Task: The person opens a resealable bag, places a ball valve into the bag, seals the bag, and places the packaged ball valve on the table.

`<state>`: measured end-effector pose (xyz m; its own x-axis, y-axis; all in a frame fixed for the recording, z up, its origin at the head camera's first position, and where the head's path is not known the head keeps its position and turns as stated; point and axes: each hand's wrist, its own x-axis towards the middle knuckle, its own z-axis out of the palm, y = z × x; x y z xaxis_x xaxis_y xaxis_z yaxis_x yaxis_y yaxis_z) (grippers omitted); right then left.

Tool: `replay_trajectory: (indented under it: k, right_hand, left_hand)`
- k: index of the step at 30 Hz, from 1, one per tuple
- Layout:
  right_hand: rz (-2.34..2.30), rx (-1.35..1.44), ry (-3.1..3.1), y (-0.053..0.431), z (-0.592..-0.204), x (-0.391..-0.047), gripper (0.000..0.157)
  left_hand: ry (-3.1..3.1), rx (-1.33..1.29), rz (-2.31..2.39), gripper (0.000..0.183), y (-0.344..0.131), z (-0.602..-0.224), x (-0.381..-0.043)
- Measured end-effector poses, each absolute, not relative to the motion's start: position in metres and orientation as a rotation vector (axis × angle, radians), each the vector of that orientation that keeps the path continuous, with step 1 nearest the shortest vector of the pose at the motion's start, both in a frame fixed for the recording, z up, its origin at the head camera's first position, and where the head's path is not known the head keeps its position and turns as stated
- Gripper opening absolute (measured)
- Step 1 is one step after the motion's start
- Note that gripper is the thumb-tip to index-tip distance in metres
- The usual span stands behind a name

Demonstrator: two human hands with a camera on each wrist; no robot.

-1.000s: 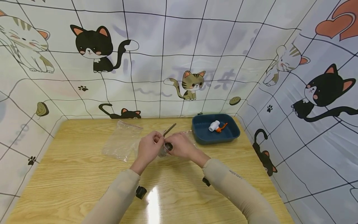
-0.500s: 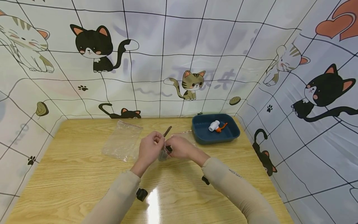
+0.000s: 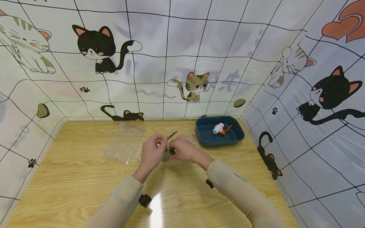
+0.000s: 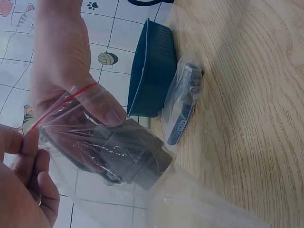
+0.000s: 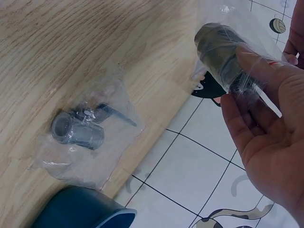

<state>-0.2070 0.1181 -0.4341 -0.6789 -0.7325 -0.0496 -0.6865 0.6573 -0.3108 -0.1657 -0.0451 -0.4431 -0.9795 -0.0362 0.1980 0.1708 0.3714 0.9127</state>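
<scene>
At the left of the head view, the cat-printed wall covering [image 3: 154, 38] is running behind the desk [image 3: 85, 177]; a flat clear bag [image 3: 124, 144] is lying on the wood, left of centre; just to its right, the left hand [image 3: 152, 150] is coming up out of a beige sleeve [image 3: 119, 202], with a black device [image 3: 144, 200] showing at the wrist; its thumb and finger are pinching the edge of another bag, the red-striped bag [image 4: 95, 142], near the red line in the left wrist view. In the middle of the frame, a dark bar [image 3: 172, 135] is slanting up between the hands; beside it the grey fitting [image 5: 221, 52] is pointing its round end to the upper middle of the right wrist view, clear film wrapping around it; the right hand [image 3: 185, 149] is clamping thumb and fingers on that fitting, film lying over part of the thumb.

Farther right, partly hidden behind the right hand in the head view, a third bag [image 5: 111, 152] is resting on the desk beside the tub, a second fitting [image 5: 85, 135] showing inside it; at the right end of the desk, the blue tub [image 3: 219, 144] is holding a white fitting [image 3: 218, 128] with an orange handle [image 3: 226, 130].
</scene>
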Motion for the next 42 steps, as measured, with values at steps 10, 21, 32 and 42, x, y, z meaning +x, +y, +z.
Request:
replay_trajectory:
  k: [10,21,32,42]
  right_hand:
    - [-0.368,-1.130,2.656,0.121,-0.436,-0.206,0.010]
    - [-0.318,-1.042,2.643,0.126,-0.446,-0.202,0.024]
    - [-0.691,-0.947,2.623,0.136,-0.442,-0.197,0.031]
    - [-0.639,-1.089,2.952,0.127,-0.432,-0.186,0.013]
  left_hand:
    - [-2.487,-0.077,-1.640,0.011,-0.043,-0.447,-0.167]
    - [-2.570,-0.021,-1.631,0.013,-0.044,-0.454,-0.167]
    - [-2.522,0.030,-1.664,0.015,-0.051,-0.451,-0.172]
    - [-2.483,0.105,-1.701,0.013,-0.057,-0.437,-0.176]
